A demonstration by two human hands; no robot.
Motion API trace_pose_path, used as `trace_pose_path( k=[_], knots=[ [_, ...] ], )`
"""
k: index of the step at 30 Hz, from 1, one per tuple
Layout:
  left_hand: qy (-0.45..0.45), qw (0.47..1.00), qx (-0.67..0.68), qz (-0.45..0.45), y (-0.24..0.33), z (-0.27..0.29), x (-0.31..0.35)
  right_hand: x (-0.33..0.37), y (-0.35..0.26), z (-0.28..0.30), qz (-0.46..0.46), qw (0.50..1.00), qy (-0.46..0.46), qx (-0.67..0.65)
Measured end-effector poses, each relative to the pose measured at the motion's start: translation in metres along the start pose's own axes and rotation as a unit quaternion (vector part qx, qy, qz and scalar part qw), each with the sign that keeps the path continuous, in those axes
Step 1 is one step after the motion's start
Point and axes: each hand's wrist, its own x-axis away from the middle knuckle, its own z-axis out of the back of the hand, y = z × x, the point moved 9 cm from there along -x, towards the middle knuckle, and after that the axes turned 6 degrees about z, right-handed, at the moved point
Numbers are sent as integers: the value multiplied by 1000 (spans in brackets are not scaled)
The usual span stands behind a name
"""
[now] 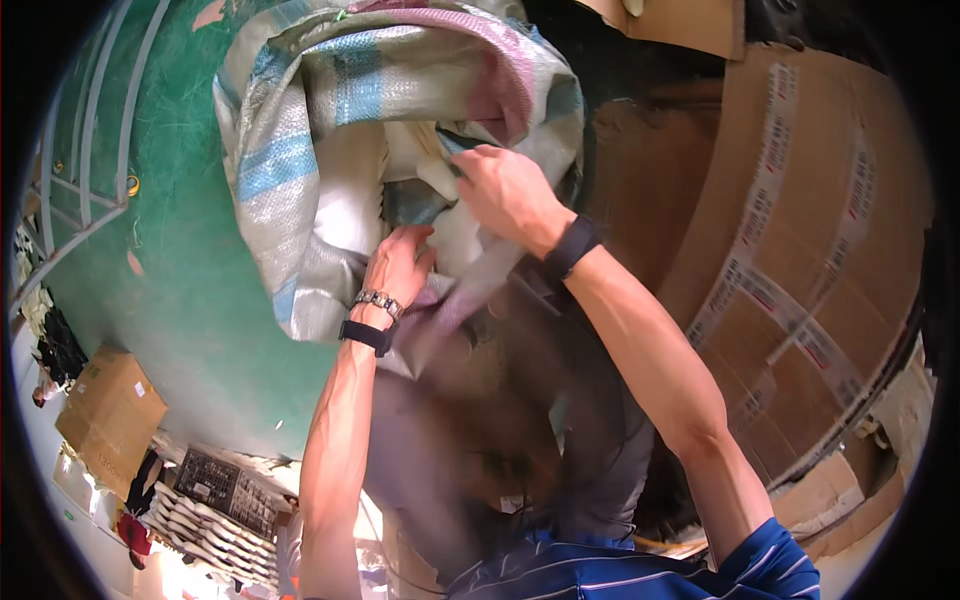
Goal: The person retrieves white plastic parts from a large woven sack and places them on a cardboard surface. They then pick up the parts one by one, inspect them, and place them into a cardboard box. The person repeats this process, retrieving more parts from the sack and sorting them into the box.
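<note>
Green floor (pixel 190 260) as background, scuffed, with a few pale patches. On it, at upper centre of the head view, woven sack (pixel 270 165): silvery white with light-blue and pinkish stripes, mouth gaping, rim rolled and crumpled. Within the mouth: white contents (pixel 345 190), a dark grey-blue patch (pixel 412 200) beside them, and a pale rounded piece (pixel 437 178) toward the right; exact kind not discernible.

Left grip (pixel 398 262) at the near edge of the sack mouth, fingers bent and pointing inward; cannot tell whether anything is held. Right grip (pixel 508 195) over the right part of the opening, narrow, fingertips curled down next to the pale rounded piece; hold on it not confirmable.

On left wrist, metal-link bracelet (pixel 377 301) plus black band (pixel 366 337); on right wrist, similar dark band (pixel 572 247). Below, dark trousers (pixel 600 480), partly blurred, and blue shirt (pixel 770 565) with pale stripes.

Farther out, to the right: large brown cardboard (pixel 860 240) crossed by strips of printed tape (pixel 765 190). To the left: grey metal frame (pixel 90 120) at top, smaller carton (pixel 112 420) lower down, then dark crate (pixel 208 478) near stacked white pieces (pixel 215 530).
</note>
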Motion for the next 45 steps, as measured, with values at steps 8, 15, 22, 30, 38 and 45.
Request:
trace_pose_path(
  k=[8,15,22,30,38,45],
  knots=[
    [7,996,-63,-69,-57,-6,-49,-10,9,-159,148,854,-237,440],
    [59,969,-191,-144,-87,22,-76,-45,3,-93,164,942,-181,230],
    [8,967,-227,-115,-108,22,-73,-72,-41,90,89,943,-168,-271],
    [-21,963,-229,-141,-115,8,-71,-54,42,90,26,966,6,258],
    [-47,963,-214,-157,-97,16,-63,-36,-46,29,108,965,-145,191],
    [-216,940,-244,-101,-112,-18,-60,6,-1,-62,53,895,-355,264]
  ],
)
